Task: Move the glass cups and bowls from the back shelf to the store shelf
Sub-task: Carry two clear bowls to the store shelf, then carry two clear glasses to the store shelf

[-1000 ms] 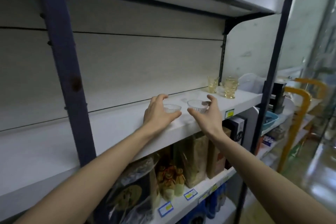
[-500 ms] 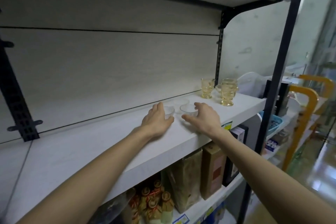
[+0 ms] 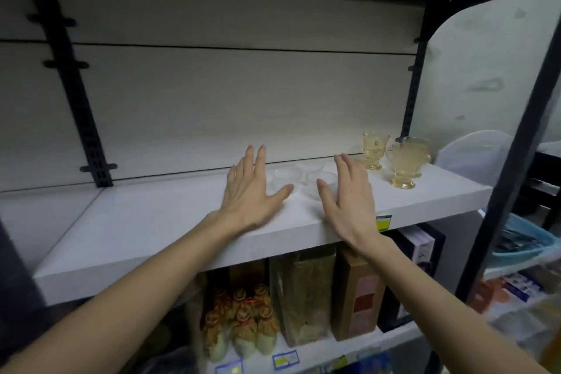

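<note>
Two small clear glass bowls stand side by side on the white shelf (image 3: 151, 222): the left bowl (image 3: 284, 177) and the right bowl (image 3: 322, 178). A third clear bowl (image 3: 310, 167) is faintly visible behind them. My left hand (image 3: 249, 191) hovers just left of the left bowl, fingers spread, holding nothing. Just right of the right bowl is my right hand (image 3: 349, 197), also with its fingers apart and nothing in it. Further right on the same shelf stand two amber glass cups, one smaller (image 3: 375, 149) and one larger with a handle (image 3: 406, 164).
Black uprights (image 3: 76, 100) and a dark post (image 3: 516, 161) frame the shelf bay. Below sit boxes (image 3: 358, 291), a bag (image 3: 303, 294) and small bottles (image 3: 243, 325). A white plastic item (image 3: 473, 155) and a blue basket (image 3: 522, 240) lie to the right.
Both hands have let go of the two clear bowls, opened and drawn slightly apart. The view has risen and moved closer to the shelf.
</note>
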Action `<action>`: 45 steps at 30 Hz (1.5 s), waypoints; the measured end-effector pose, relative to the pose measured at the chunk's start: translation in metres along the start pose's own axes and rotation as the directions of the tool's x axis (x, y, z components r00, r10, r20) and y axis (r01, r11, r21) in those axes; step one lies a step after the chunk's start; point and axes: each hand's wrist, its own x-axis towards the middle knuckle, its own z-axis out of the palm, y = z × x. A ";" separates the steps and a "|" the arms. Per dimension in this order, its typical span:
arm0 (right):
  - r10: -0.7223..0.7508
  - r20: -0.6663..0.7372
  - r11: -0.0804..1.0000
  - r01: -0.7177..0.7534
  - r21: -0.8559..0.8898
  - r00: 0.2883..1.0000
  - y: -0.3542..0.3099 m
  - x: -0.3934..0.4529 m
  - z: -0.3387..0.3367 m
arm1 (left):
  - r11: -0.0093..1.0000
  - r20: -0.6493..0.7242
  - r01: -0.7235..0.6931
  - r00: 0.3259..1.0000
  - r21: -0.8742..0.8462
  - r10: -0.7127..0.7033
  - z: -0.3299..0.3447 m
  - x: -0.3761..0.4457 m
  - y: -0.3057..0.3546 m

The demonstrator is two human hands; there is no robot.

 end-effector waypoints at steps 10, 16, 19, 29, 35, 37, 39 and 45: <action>-0.336 0.120 0.937 0.319 0.144 0.934 -0.124 -0.073 0.047 | 0.920 -0.182 -0.103 0.966 0.379 0.183 -0.102 -0.159 -0.077; -0.499 0.101 0.813 0.424 0.399 0.861 -0.222 -0.135 0.070 | 0.834 -0.239 -0.064 0.944 0.548 0.229 -0.161 -0.264 -0.155; -0.761 0.066 0.623 0.698 0.354 0.645 -0.288 -0.160 0.084 | 0.773 -0.252 0.075 0.961 0.630 0.112 -0.202 -0.311 -0.201; -0.770 0.233 0.634 0.674 0.378 0.593 -0.541 -0.217 0.135 | 0.518 -0.334 0.520 0.847 0.679 -0.414 -0.354 -0.442 -0.352; -0.754 0.326 0.657 0.653 0.377 0.571 -0.633 -0.220 0.165 | 0.412 -0.382 0.670 0.713 0.617 -0.588 -0.413 -0.490 -0.428; -0.746 0.331 0.666 0.637 0.389 0.578 -0.663 -0.213 0.179 | 0.399 -0.398 0.689 0.696 0.605 -0.598 -0.429 -0.497 -0.451; -0.729 0.348 0.684 0.610 0.400 0.589 -0.690 -0.206 0.194 | 0.403 -0.418 0.721 0.670 0.564 -0.613 -0.442 -0.496 -0.471; -0.716 0.342 0.696 0.578 0.427 0.609 -0.765 -0.173 0.248 | 0.456 -0.425 0.670 0.733 0.585 -0.531 -0.472 -0.476 -0.538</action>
